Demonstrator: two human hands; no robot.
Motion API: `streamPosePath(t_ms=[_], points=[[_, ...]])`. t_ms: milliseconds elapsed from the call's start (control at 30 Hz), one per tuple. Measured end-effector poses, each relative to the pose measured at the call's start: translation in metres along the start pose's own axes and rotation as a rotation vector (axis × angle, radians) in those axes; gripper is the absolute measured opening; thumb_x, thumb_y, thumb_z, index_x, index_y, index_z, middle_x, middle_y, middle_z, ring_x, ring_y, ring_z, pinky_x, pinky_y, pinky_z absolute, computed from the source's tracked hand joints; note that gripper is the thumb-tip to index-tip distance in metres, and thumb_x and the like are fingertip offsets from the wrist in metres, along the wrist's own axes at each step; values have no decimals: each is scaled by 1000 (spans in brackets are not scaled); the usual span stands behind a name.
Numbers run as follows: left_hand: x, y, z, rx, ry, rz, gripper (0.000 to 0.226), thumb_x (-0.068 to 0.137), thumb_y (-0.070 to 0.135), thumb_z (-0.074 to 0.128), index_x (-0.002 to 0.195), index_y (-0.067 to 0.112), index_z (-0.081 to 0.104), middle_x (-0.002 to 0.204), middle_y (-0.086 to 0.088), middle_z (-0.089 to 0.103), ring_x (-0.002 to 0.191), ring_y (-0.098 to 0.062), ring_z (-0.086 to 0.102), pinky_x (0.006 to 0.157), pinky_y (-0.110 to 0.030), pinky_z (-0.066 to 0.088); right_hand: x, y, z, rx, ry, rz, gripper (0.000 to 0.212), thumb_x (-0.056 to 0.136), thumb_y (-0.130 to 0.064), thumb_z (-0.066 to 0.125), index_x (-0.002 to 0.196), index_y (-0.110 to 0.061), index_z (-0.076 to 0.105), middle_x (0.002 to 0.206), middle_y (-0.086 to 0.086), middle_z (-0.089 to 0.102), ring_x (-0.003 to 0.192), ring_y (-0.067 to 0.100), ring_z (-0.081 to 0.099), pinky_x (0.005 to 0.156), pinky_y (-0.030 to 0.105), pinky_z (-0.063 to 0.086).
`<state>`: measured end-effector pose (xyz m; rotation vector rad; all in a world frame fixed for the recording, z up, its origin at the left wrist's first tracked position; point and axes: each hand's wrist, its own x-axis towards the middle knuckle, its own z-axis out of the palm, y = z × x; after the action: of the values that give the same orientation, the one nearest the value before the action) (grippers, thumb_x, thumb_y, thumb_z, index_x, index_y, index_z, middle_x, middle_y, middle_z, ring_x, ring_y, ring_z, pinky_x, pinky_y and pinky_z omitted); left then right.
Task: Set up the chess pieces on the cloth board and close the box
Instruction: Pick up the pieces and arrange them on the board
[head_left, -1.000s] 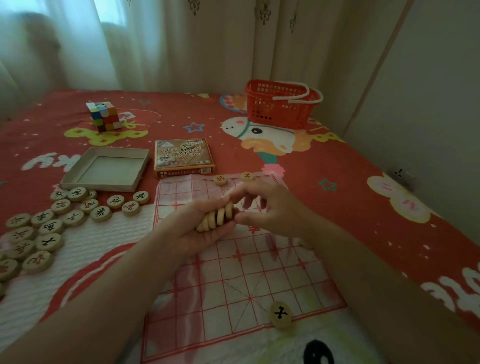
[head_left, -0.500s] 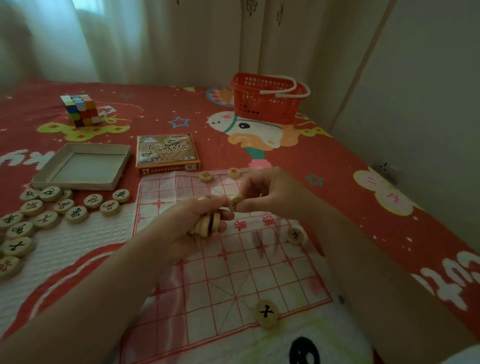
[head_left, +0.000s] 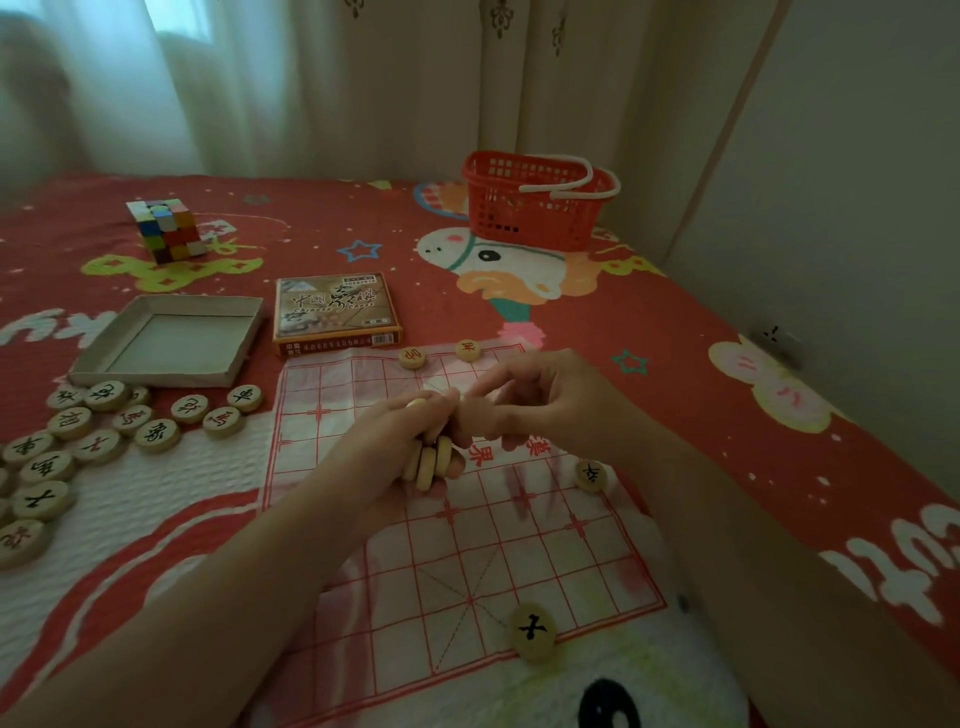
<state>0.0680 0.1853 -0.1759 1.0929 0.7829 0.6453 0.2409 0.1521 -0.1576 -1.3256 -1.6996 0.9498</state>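
The white cloth board with red grid lines lies on the bed in front of me. My left hand grips a stack of several round wooden chess pieces above the board's middle. My right hand meets it from the right, its fingertips pinching at the top of that stack. Single pieces lie on the board: two at the far edge, one at the right edge, one at the near edge. The open grey box tray and the printed box lid sit beyond the board.
Several loose chess pieces lie scattered on the bedspread left of the board. A colourful puzzle cube stands at the far left, a red plastic basket at the far right. A wall runs along the bed's right side.
A piece now lies at the board's right edge that was absent one second ago. My right hand has come back to the stack in my left hand. The camera shifted slightly.
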Motion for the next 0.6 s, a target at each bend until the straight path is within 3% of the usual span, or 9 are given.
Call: streamPosePath(t_ms=[167, 300, 500, 600], points=[[-2, 0, -3, -10, -4, 20, 15, 91, 11, 49, 78, 6, 56, 64, -5, 58, 44, -13, 50, 36, -19, 37, -1, -1, 4, 16, -5, -29, 30, 79, 1, 67, 106, -13, 64, 73, 10, 68, 63, 15, 66, 63, 27, 56], [-2, 0, -4, -34, 0, 23, 16, 92, 9, 48, 78, 6, 56, 64, -5, 58, 44, -13, 50, 35, -20, 37, -5, -3, 1, -36, -48, -72, 45, 72, 0, 74, 108, -23, 61, 82, 12, 68, 76, 26, 67, 71, 35, 56], [0, 0, -5, -51, 0, 35, 12, 86, 12, 55, 75, 9, 55, 61, -3, 58, 43, -12, 50, 35, -20, 37, -3, 1, 6, -203, 41, -127, 47, 69, -8, 79, 105, -30, 60, 84, 2, 66, 71, 11, 63, 64, 27, 53], [0, -2, -5, -42, 1, 32, 13, 86, 13, 57, 73, 9, 55, 63, -3, 58, 44, -12, 51, 37, -19, 38, -3, 5, 11, -285, 93, -207, 42, 67, -8, 79, 103, -23, 64, 87, -1, 65, 71, 7, 60, 60, 16, 50]])
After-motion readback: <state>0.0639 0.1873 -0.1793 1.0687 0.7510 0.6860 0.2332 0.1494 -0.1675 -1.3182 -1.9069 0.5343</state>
